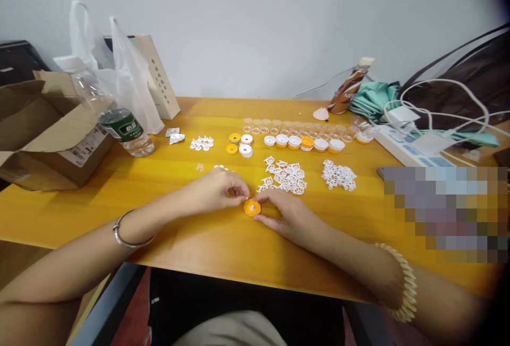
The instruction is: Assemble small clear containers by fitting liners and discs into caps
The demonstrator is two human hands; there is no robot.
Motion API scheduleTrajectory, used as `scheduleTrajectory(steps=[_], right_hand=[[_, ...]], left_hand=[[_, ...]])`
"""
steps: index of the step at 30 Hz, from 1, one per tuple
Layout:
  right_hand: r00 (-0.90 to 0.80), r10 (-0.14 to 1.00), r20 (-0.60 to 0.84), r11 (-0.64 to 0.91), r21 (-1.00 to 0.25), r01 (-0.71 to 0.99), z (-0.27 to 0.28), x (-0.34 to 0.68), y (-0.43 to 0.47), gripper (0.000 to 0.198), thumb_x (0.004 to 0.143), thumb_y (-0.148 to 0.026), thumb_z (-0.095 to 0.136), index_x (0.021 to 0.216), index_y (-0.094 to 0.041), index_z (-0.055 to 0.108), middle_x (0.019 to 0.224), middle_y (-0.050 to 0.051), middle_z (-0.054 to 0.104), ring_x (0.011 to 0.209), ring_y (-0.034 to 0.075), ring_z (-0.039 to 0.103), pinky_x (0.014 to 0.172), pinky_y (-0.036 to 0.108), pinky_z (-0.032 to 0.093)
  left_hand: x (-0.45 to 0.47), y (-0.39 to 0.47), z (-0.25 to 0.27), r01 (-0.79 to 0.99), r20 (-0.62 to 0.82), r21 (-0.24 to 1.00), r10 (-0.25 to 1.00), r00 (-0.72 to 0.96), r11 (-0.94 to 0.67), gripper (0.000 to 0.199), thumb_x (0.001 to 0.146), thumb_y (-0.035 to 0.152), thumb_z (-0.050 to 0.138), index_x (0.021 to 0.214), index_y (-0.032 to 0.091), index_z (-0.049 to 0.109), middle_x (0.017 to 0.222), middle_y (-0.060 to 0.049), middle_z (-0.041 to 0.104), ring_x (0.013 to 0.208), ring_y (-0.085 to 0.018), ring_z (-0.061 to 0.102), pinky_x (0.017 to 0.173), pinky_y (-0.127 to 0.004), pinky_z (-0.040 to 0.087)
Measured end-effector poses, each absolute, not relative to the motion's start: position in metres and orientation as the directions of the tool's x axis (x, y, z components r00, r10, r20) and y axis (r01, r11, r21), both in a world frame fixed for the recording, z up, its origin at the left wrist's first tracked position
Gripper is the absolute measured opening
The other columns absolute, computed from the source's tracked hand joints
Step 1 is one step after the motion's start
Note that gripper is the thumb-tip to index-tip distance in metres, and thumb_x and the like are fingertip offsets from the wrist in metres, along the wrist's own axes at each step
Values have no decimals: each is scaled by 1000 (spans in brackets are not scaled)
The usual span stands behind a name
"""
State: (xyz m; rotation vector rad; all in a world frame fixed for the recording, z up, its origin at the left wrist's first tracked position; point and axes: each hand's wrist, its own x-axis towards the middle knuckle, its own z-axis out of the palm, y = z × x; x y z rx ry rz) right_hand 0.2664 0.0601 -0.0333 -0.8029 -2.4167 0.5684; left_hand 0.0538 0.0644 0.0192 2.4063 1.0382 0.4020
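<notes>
An orange round disc [247,212] with a small pale piece at its centre lies on the table in front of me. My right hand [290,215] grips its right edge between thumb and forefinger. At the disc's upper left, my left hand [221,191] is closed in a pinch; whatever is between the fingertips is too small to make out. Just beyond the hands spreads a pile of white wheel-shaped cut-out parts [285,176]. Several small white pieces [220,167] are partly hidden behind my left hand.
Orange and white discs [294,142] stand in a row, with clear round cups [295,127] behind. Stacked discs [246,150], white knobs [202,144] and another white pile [338,175] lie around. A water bottle [121,125] and cardboard box [85,146] stand left, a power strip [410,146] right.
</notes>
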Motion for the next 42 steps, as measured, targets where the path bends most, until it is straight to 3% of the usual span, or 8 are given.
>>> scheduleTrajectory(steps=[4,9,22,30,42], right_hand=[[-697,630,342,738,-543,401,-32,267,59,19,78,-20,61,94,-20,51,93,5,64,86,17,60,77,30,47],[-706,626,332,741,-534,406,-32,266,57,16,79,-22,60,93,-20,51,89,4,63,81,17,60,74,30,47],[-716,605,347,758,-526,385,-33,263,55,15,79,-21,59,92,-20,51,89,4,63,82,17,61,74,30,47],[-707,616,346,751,-528,396,-34,263,56,18,78,-19,59,94,-22,52,89,3,64,82,17,61,73,30,48],[-714,613,336,748,-536,390,-33,262,54,18,80,-19,58,96,-21,51,91,5,63,85,18,61,75,31,49]], left_hand=[[61,66,12,548,34,679,767,641,-488,13,79,17,56,84,14,68,79,-3,70,69,-11,61,66,-21,46],[58,64,2,536,-65,762,780,622,-364,13,79,16,56,83,14,68,79,-2,70,70,-11,61,66,-20,46],[60,66,-3,619,-151,713,789,596,-331,13,77,9,53,79,13,66,75,-2,68,64,-10,57,61,-19,43],[63,63,-3,616,-34,669,810,586,-417,5,75,12,58,73,14,63,71,-1,64,61,-9,54,57,-19,40],[62,63,-7,601,-57,684,791,609,-414,2,76,15,58,75,13,58,72,-1,59,61,-9,50,54,-19,38]])
